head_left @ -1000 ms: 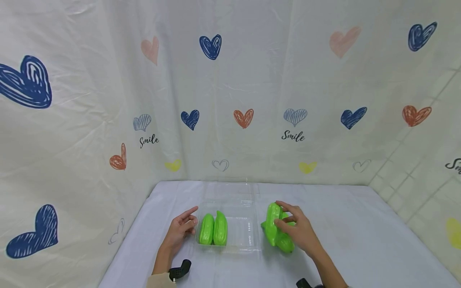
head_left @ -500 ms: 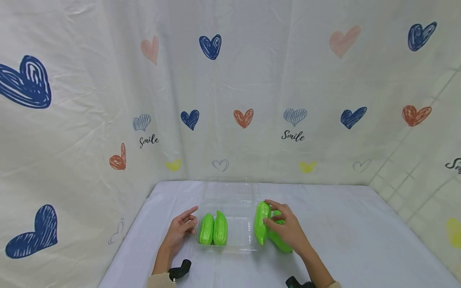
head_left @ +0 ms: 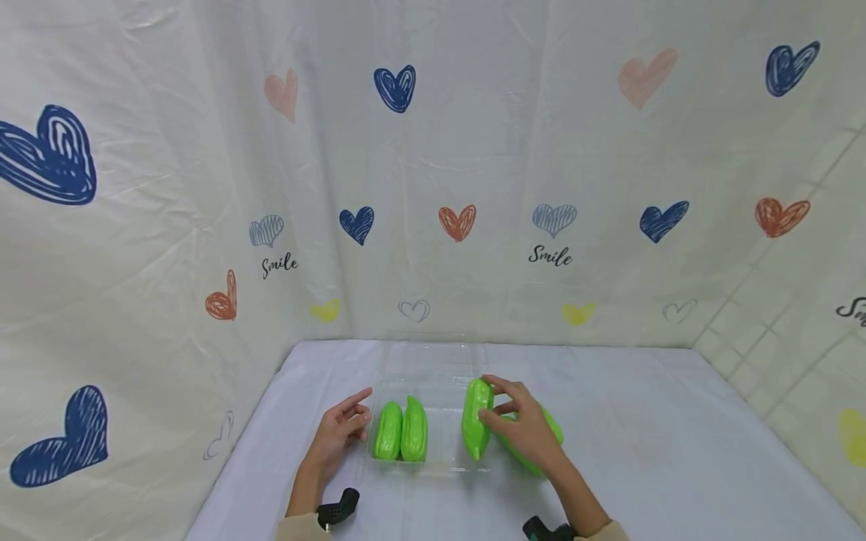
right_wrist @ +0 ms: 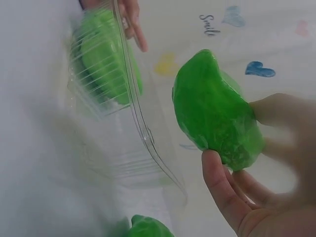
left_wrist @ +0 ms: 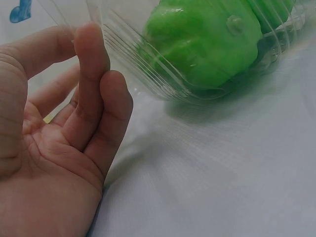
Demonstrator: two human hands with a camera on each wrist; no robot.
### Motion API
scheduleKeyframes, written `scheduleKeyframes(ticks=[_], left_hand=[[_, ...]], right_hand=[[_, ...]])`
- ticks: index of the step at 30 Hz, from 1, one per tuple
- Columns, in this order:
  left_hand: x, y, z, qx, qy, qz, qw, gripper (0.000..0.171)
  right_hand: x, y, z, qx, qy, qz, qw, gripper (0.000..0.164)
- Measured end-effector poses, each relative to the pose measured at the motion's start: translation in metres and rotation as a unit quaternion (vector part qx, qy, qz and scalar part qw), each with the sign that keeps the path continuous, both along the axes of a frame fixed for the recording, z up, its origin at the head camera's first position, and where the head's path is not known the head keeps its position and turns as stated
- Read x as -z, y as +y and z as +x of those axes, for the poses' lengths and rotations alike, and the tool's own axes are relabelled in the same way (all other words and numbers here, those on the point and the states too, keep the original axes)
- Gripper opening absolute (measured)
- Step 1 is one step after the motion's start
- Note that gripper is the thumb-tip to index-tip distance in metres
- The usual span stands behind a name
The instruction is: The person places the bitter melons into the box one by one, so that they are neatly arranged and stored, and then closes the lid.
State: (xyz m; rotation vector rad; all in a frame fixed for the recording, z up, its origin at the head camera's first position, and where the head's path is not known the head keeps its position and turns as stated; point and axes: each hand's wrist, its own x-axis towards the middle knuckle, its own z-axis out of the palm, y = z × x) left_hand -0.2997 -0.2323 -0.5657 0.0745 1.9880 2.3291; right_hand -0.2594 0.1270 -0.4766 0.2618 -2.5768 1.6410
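Note:
My right hand (head_left: pixel 524 424) pinches a glossy, ridged green gourd-like vegetable (head_left: pixel 476 421) between thumb and fingers. In the right wrist view this vegetable (right_wrist: pixel 212 111) hangs above the right part of a clear plastic clamshell box (right_wrist: pixel 148 136). Two similar green vegetables (head_left: pixel 401 431) lie side by side in the left half of the box (head_left: pixel 443 469). At the box's left edge my left hand (head_left: pixel 338 428) stays with its index finger extended and the other fingers loosely bent, fingertips right at the clear wall. Another green vegetable (head_left: pixel 553 428) lies on the table, partly hidden behind my right hand.
The box's clear lid (head_left: pixel 426 361) stands open toward the back. A white cloth (head_left: pixel 643 436) covers the table. Behind it hangs a pale curtain (head_left: pixel 501 165) printed with hearts. Each wrist carries a black camera (head_left: pixel 338 507).
My right hand has carried the held green vegetable leftward, from above the vegetables on the table to over the box's right side. The left hand has kept its place.

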Motion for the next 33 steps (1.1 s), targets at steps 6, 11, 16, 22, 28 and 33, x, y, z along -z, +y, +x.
scheduleKeyframes(ticks=[6,11,16,22,28,33], left_hand=[[0.000,0.000,0.000,-0.003,0.000,0.003,1.0000,0.059],[0.000,0.000,0.000,-0.004,0.001,0.001,1.0000,0.059],[0.001,0.000,0.000,-0.005,0.002,0.002,1.0000,0.057],[0.001,0.000,-0.001,-0.002,0.007,0.002,1.0000,0.060],[0.001,0.000,-0.001,0.001,0.005,0.000,1.0000,0.061],[0.001,0.001,0.000,-0.005,0.004,-0.004,1.0000,0.058]], right_hand=[[0.001,-0.009,-0.003,-0.009,-0.002,-0.013,1.000,0.059],[0.001,-0.017,-0.004,-0.015,-0.003,-0.013,1.000,0.058],[0.001,-0.023,-0.006,-0.020,-0.014,-0.020,1.000,0.058],[0.002,-0.029,-0.006,-0.029,0.000,-0.011,1.000,0.057],[0.005,-0.033,-0.010,-0.036,0.003,-0.005,0.999,0.058],[0.009,-0.037,-0.013,-0.038,0.001,0.006,0.999,0.058]])
